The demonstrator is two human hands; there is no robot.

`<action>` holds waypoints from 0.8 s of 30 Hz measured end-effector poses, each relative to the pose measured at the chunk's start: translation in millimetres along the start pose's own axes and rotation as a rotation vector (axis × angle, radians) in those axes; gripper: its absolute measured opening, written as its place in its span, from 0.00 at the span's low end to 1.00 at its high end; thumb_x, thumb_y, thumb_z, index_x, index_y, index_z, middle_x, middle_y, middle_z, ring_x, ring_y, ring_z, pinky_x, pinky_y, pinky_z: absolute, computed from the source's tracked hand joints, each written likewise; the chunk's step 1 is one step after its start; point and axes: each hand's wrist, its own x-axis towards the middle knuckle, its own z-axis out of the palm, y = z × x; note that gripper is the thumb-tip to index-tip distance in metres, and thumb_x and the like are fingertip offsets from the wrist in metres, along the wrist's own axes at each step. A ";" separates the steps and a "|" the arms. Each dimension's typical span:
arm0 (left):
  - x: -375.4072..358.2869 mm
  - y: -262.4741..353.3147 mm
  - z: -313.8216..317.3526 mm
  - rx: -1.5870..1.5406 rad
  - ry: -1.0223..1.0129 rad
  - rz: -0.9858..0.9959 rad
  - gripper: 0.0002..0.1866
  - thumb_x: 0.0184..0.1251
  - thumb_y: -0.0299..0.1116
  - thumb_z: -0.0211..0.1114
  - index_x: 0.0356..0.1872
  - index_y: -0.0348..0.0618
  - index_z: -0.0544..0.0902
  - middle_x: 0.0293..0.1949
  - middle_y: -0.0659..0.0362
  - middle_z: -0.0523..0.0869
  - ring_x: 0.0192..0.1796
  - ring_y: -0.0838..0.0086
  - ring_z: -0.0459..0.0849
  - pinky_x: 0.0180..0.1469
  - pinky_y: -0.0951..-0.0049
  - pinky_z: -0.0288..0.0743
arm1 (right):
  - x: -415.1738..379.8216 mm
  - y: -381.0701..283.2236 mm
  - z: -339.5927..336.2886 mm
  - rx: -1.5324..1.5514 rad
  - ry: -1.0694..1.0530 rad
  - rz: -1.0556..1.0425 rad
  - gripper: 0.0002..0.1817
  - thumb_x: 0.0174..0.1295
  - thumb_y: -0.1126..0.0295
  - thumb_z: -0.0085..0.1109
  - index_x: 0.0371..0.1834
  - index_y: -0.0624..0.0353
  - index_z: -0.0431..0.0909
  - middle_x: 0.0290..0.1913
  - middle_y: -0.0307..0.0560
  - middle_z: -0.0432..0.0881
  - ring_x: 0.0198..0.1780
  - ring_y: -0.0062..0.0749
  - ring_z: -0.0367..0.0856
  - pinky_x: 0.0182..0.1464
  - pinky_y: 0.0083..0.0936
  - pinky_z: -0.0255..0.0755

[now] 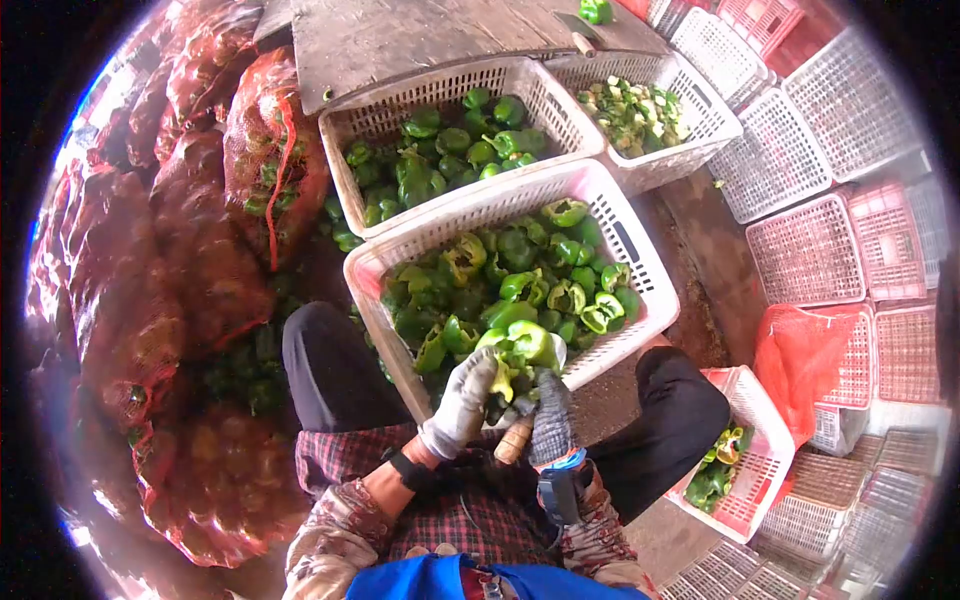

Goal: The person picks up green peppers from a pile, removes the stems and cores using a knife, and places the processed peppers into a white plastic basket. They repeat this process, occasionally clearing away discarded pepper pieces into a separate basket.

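Observation:
My left hand [463, 405], in a pale dirty glove, is closed on a cut green bell pepper [532, 343]. A light green piece of its core [505, 383] hangs by the thumb. On the pepper's other side, my gloved right hand [551, 418] is closed, its fingertips near the pepper. A knife's wooden handle [514, 440] juts toward me from beside the right palm; its blade is mostly hidden. Both hands are over the near rim of a white crate [628, 345], which holds many green peppers, several cut open.
Behind stands another crate of whole peppers [335, 150]; to its right, a crate of pale-green trimmings [715, 135]. A wooden board [430, 40] bears a pepper. Red mesh sacks [200, 230] pile up at left. At right are a small crate [765, 465], red netting [800, 355] and stacked crates [805, 250].

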 end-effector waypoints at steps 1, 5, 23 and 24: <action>1.8 6.6 0.5 -0.064 -0.018 -0.027 0.21 0.73 0.52 0.53 0.50 0.45 0.78 0.29 0.63 0.82 0.25 0.78 0.78 0.27 0.76 0.73 | 4.7 -0.6 -5.3 -0.002 -0.032 0.016 0.17 0.68 0.56 0.52 0.44 0.60 0.75 0.30 0.39 0.78 0.26 0.26 0.76 0.26 0.21 0.72; 14.0 24.2 -4.2 -0.311 0.160 -0.023 0.24 0.72 0.59 0.49 0.43 0.49 0.79 0.26 0.64 0.81 0.23 0.74 0.76 0.24 0.74 0.69 | 42.5 -5.2 -12.4 -0.716 0.270 -0.291 0.19 0.63 0.55 0.60 0.46 0.60 0.74 0.34 0.50 0.82 0.32 0.44 0.82 0.31 0.33 0.74; -49.1 174.4 -61.0 0.424 0.399 0.399 0.17 0.74 0.40 0.52 0.54 0.40 0.77 0.42 0.58 0.83 0.40 0.76 0.81 0.44 0.72 0.76 | 135.6 -219.9 93.2 -1.431 0.083 -1.184 0.13 0.64 0.66 0.57 0.50 0.58 0.76 0.28 0.46 0.79 0.30 0.41 0.78 0.37 0.34 0.75; -67.1 183.0 -79.9 0.385 0.476 0.528 0.15 0.74 0.40 0.53 0.52 0.43 0.79 0.40 0.60 0.84 0.39 0.81 0.79 0.42 0.76 0.75 | 161.4 -249.5 99.2 -1.499 0.158 -1.148 0.14 0.64 0.66 0.57 0.50 0.58 0.76 0.28 0.46 0.79 0.30 0.41 0.78 0.36 0.34 0.75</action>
